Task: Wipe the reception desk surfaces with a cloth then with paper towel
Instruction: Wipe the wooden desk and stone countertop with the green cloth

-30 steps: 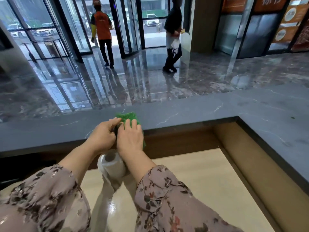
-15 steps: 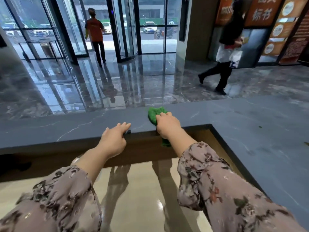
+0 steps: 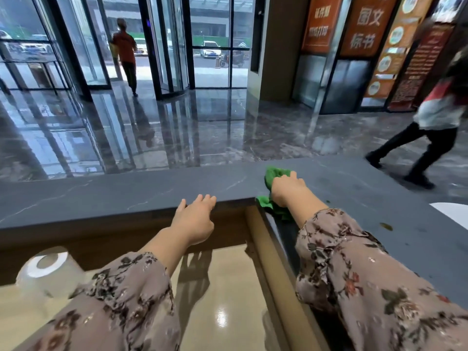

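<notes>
A green cloth (image 3: 272,174) lies bunched on the grey stone counter top (image 3: 126,196) at its inner corner. My right hand (image 3: 287,190) grips the cloth and presses it onto the stone; part of the cloth hangs over the inner edge below the wrist. My left hand (image 3: 196,217) rests on the counter's front edge with fingers straight, holding nothing. A roll of white paper towel (image 3: 48,271) stands on the lower beige desk (image 3: 222,300) at the left, apart from both hands.
The counter turns a corner and runs toward me on the right, with small dark specks (image 3: 386,226) and a white object (image 3: 453,211) at its right edge. Beyond the counter, one person (image 3: 428,127) walks across the glossy lobby floor and another (image 3: 125,54) stands at the glass doors.
My right hand has slid the green cloth rightward along the counter to the corner. My left hand let go of the cloth and stayed on the edge. The view swung right; the roll is at left.
</notes>
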The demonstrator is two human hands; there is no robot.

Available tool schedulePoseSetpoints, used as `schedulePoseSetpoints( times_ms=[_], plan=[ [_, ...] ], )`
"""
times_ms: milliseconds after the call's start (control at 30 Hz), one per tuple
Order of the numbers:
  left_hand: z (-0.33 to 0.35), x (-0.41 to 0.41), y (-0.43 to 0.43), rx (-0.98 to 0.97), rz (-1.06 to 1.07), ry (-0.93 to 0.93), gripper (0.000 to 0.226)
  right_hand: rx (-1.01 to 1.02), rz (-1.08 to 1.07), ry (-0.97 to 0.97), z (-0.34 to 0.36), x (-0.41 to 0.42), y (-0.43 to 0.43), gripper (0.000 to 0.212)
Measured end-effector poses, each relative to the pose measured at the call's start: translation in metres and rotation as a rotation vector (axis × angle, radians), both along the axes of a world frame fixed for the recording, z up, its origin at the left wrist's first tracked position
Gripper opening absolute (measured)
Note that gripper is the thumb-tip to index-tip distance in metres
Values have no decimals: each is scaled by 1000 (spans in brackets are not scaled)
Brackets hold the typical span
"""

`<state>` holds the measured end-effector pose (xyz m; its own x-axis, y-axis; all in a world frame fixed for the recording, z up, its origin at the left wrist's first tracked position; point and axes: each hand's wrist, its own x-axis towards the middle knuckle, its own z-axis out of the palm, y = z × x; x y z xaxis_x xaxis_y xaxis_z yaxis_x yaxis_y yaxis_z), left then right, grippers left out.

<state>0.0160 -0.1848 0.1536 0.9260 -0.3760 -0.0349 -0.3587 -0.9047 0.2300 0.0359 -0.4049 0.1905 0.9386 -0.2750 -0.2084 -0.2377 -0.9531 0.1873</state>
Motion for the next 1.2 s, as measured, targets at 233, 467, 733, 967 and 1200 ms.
schedulePoseSetpoints(
  times_ms=[233, 467, 733, 967, 1200],
  plan=[
    [9, 0, -20, 159, 32, -41, 56, 179, -21, -57, -10, -24, -31, 61],
    [7, -1, -18, 177, 19, -28, 59, 262, 6, -10, -13, -42, -28, 71],
    [1, -13, -24, 129, 73, -14, 68, 271, 66, -3, -22, -87, -15, 75],
    [-11, -40, -54, 25, 119, -22, 72, 263, 65, -6, -25, -114, -3, 77],
    [6, -75, -89, -144, -106, 112, 52, 249, 80, 18, -21, -116, -1, 73]
  ],
)
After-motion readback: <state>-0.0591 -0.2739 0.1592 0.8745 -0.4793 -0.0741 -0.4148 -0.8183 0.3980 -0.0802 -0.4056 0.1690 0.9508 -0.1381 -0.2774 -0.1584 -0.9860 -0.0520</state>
